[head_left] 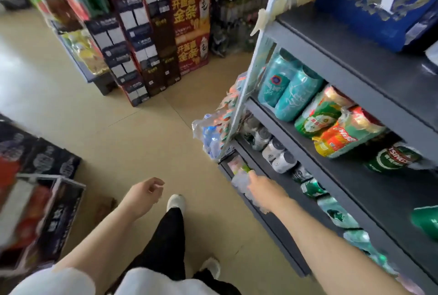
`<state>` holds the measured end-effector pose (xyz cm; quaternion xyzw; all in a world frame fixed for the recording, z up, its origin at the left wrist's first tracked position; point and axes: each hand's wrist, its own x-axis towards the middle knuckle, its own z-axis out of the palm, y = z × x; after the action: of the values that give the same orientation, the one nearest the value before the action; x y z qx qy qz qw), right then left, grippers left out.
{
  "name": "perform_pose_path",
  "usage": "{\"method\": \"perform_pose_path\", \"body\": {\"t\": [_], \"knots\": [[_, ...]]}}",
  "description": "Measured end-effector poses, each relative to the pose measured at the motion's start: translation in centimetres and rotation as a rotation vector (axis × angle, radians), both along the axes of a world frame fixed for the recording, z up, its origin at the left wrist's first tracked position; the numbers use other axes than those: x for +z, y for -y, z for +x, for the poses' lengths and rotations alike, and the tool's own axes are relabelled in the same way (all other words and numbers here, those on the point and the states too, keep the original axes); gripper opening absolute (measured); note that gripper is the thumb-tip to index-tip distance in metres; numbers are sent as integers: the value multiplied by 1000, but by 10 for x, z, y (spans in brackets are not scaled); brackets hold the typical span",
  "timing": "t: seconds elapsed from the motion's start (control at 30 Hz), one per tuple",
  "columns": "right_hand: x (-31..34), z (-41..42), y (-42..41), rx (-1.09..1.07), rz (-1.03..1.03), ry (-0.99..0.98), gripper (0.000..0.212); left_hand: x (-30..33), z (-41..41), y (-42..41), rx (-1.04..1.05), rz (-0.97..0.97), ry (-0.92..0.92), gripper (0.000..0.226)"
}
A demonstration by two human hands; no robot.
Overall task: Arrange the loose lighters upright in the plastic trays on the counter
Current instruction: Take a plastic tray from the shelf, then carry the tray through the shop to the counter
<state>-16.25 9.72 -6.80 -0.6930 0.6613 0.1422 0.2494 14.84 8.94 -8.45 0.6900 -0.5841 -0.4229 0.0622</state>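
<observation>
My right hand [263,191] reaches out low beside the grey shelf unit [331,74] and grips a clear plastic tray [240,179]. The tray is blurred; small green and pink items, probably lighters [239,166], show at its far end. My left hand [144,196] hangs over the floor with its fingers loosely curled and holds nothing. No other loose lighters show in the head view.
The shelves at right hold shrink-wrapped packs of cans [291,90] and bottles. A blue gift bag [384,3] stands on the unit's top. Stacked drink cartons [192,17] rise ahead, more boxes [35,211] lie at left. Beige floor [118,128] runs between; my feet are below.
</observation>
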Motion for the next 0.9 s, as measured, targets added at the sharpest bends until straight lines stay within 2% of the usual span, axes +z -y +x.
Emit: {"method": "perform_pose_path", "body": {"t": [0.1,0.2,0.37,0.63,0.9], "knots": [[-4,49,49,17,49,97,22,-3,38,6,133,-2,36,18],[0,105,104,116,-19,151,17,-5,76,25,269,-4,44,18],[16,203,205,245,-80,208,19,-5,148,83,376,-9,77,17],[33,326,364,365,-81,124,13,11,255,212,530,-56,16,19],[26,398,530,406,-111,67,9,41,334,353,525,-217,-22,20]]}}
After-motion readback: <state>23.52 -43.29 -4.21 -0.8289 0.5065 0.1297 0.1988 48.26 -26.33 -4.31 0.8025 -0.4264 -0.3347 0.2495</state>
